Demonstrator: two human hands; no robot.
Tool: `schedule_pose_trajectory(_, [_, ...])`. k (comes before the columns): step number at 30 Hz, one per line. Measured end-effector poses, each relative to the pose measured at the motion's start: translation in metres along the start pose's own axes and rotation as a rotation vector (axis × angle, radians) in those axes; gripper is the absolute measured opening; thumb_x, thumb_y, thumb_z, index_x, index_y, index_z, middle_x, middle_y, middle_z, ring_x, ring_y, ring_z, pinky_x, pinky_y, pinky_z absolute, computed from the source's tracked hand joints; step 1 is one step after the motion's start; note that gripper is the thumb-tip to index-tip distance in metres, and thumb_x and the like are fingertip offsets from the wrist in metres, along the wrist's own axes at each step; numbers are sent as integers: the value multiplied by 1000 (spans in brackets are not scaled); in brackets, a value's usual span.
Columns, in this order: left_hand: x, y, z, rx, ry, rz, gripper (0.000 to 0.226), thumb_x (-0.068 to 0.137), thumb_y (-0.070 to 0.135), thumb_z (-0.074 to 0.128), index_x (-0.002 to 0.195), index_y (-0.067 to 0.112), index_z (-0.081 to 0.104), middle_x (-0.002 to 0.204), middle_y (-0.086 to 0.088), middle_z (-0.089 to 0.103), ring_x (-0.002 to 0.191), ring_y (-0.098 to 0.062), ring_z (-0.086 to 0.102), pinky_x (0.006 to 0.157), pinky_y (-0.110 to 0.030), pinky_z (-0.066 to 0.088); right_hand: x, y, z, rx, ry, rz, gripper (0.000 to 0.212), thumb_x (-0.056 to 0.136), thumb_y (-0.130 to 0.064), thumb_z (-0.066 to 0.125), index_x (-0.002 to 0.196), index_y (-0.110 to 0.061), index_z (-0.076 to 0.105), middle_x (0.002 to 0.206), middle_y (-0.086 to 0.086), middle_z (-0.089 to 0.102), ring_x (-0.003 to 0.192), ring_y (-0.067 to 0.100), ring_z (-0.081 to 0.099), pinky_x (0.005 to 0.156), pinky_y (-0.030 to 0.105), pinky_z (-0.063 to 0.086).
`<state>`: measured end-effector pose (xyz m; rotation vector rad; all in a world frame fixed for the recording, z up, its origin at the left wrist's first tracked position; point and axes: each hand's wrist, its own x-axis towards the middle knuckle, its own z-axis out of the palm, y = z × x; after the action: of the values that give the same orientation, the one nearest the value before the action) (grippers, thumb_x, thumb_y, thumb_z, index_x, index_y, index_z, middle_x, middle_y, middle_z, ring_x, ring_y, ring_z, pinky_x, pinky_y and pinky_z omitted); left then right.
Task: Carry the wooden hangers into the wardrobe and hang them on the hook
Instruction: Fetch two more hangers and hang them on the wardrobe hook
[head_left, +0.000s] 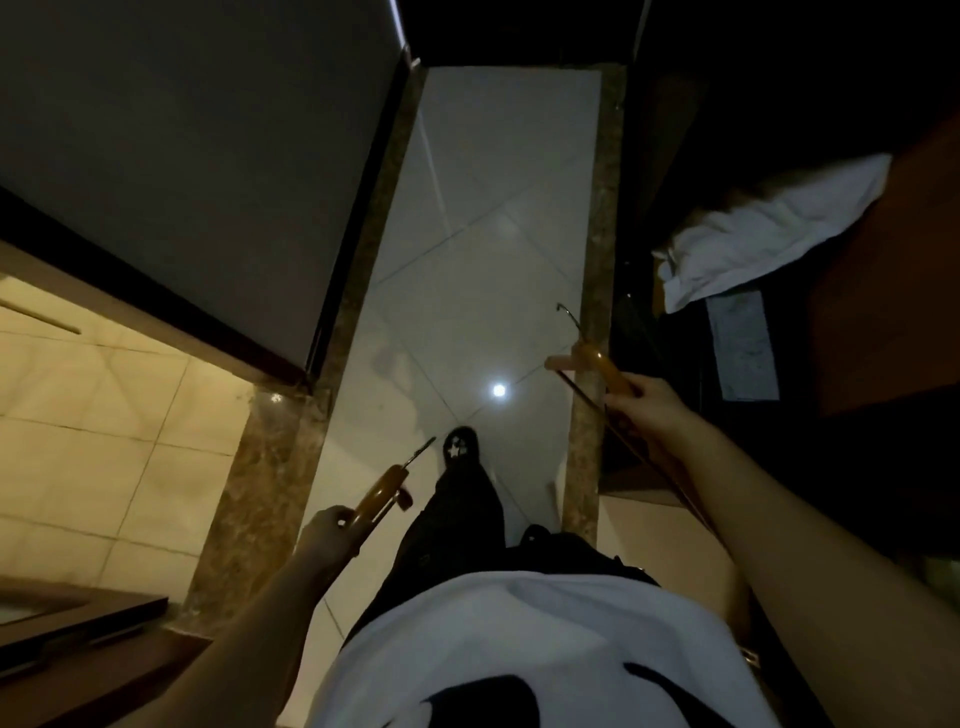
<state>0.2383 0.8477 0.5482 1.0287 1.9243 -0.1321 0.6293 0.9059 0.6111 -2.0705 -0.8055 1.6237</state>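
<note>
1. White shirt (493, 639), black print, soft folds; it fills the bottom of my view. Past it are dark trousers (457, 525) and a black shoe (460, 447) with a white star, set forward on the floor.
2. Left grip (332, 535): fingers curled tight round the wooden shoulder of the left hanger (382, 493). The wood is glossy, amber and rounded. Its metal hook points forward, just beside the shoe.
3. Right grip (649, 410): fingers closed round the right hanger (597, 364), of the same glossy wood. A thin dark lower bar runs back under the hand along the forearm. Its wire hook juts out over the right border strip (597, 234).
4. Floor (467, 234): pale polished tiles with diagonal joints and one round light reflection (498, 389). I read it as a narrow open lane running straight ahead between the two hangers.
5. Left border strip (358, 291) and its right twin: mottled brown stone edging the lane on either side.
6. Dark panel (208, 156): flat and matte with a dark frame, its edge meeting the left strip. Beside it lies a beige tiled floor (93, 415), warmly lit.
7. White cloth (769, 234): crumpled, lying in the dark space beyond the right strip. I cannot make out anything else there.
</note>
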Motion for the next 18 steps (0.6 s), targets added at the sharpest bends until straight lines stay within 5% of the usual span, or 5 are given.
schedule_pose_trajectory(6, [54, 66, -32, -8, -44, 31, 28, 90, 18, 57, 110, -1, 57, 84, -17, 65, 72, -26, 61, 59, -28, 45, 43, -34, -5, 51, 10, 62, 34, 92, -19, 49, 125, -19, 56, 108, 20, 61, 91, 27, 59, 78, 36, 50])
schedule_pose_trajectory(11, [116, 164, -70, 47, -90, 166, 31, 91, 17, 56, 116, -1, 55, 90, -16, 65, 78, -29, 62, 69, -34, 48, 73, -50, -11, 172, 62, 206, 40, 92, -18, 52, 131, -9, 49, 91, 5, 58, 84, 21, 56, 79, 36, 47])
schedule_pose_trajectory(18, [181, 311, -92, 208, -191, 380, 33, 92, 14, 53, 122, 2, 51, 101, -22, 66, 79, -25, 60, 65, -29, 45, 103, -49, -32, 205, 183, 385, 43, 93, -7, 50, 136, -4, 42, 124, 22, 54, 93, 25, 52, 77, 32, 44])
